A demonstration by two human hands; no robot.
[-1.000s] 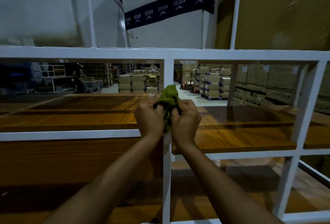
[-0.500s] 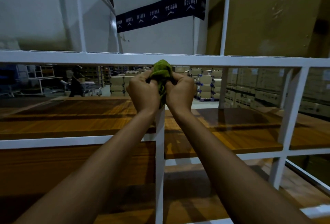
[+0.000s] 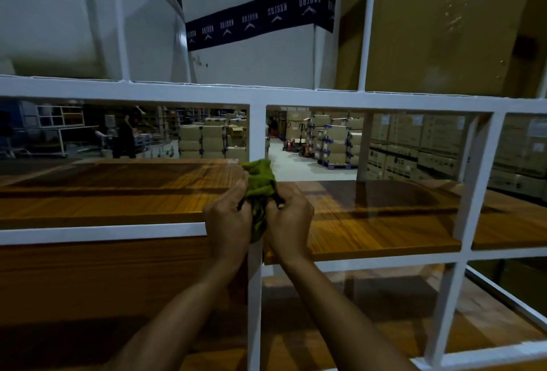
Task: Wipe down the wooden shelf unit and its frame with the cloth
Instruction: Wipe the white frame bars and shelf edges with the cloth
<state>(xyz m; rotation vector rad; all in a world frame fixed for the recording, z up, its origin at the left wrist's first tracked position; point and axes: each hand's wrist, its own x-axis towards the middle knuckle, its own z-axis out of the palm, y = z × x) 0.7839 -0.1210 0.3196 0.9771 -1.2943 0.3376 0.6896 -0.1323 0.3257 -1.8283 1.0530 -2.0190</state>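
Note:
A green cloth (image 3: 260, 184) is wrapped around the white vertical post (image 3: 256, 134) of the shelf frame, just above the middle rail. My left hand (image 3: 229, 222) grips the cloth from the left side of the post and my right hand (image 3: 288, 219) grips it from the right. Both hands sit at the level of the wooden shelf boards (image 3: 118, 193). A second wooden board (image 3: 384, 222) lies to the right of the post. The part of the post behind the cloth and hands is hidden.
A white top rail (image 3: 177, 91) crosses the frame above my hands, with large cardboard boxes (image 3: 444, 24) standing on it. Another white upright (image 3: 473, 193) stands at the right. Stacked cartons (image 3: 337, 137) and a person (image 3: 124, 137) are seen in the warehouse behind.
Both hands with the cloth slid up the post to the top rail, then came back down to just above the middle rail.

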